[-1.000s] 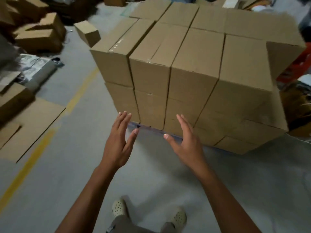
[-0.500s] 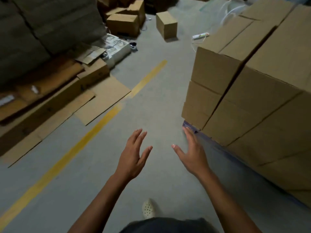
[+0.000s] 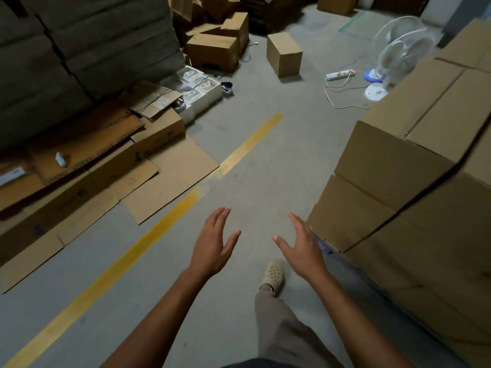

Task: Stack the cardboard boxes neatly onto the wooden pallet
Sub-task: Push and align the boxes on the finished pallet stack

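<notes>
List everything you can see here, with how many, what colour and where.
Stacked boxes: several, brown, right side.
Loose box: one, brown, far floor, standing alone.
Box pile: several, brown, far back.
Flat cardboard sheets: several, brown, left floor.
Floor line: one, yellow, diagonal across floor.
Fan: one, white, far right floor.
Power strip: one, white, beside fan.
Shoe: one, cream, between the forearms.
Left hand: one, open, empty, low centre.
Right hand: one, open, empty, near stack corner.

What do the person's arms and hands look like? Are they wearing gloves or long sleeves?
No gloves: the left hand and right hand are bare, with no rings or watch showing. The left forearm and right forearm are bare too, with no sleeve in view. Lower down you can see greyish trousers and a cream clog with holes.
</notes>
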Action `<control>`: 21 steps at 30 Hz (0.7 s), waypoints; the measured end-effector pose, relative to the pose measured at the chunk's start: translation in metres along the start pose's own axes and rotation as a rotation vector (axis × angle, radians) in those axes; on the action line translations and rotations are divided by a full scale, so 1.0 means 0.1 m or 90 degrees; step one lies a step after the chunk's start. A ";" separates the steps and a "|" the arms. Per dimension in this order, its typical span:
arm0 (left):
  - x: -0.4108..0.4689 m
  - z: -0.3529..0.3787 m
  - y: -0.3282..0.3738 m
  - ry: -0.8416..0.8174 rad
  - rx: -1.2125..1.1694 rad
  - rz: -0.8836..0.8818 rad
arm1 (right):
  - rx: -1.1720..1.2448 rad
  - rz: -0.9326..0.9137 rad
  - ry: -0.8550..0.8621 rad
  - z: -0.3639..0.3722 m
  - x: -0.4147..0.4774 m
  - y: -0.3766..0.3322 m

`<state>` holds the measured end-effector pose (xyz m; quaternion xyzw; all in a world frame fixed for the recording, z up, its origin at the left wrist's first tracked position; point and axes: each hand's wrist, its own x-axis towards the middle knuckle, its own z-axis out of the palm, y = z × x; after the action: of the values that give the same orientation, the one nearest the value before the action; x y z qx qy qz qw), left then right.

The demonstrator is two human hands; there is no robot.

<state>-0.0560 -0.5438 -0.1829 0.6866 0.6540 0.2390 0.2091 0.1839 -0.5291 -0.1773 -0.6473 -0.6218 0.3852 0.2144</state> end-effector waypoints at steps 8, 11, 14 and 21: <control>1.92 -0.10 0.17 0.001 0.010 -0.033 | 0.004 -0.021 -0.033 -0.61 1.88 -0.31; 2.63 -0.16 0.28 0.022 0.012 -0.030 | -0.013 -0.046 -0.036 -0.85 2.54 -0.48; 3.26 -0.15 0.36 0.031 0.008 -0.021 | -0.015 -0.054 -0.026 -1.06 3.14 -0.59; 4.82 0.10 0.29 0.040 -0.018 -0.002 | 0.000 -0.039 0.015 -1.48 4.75 -0.71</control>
<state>-0.0122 -0.0645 -0.1468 0.6747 0.6580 0.2691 0.1987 0.2190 -0.0290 -0.1434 -0.6327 -0.6386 0.3707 0.2334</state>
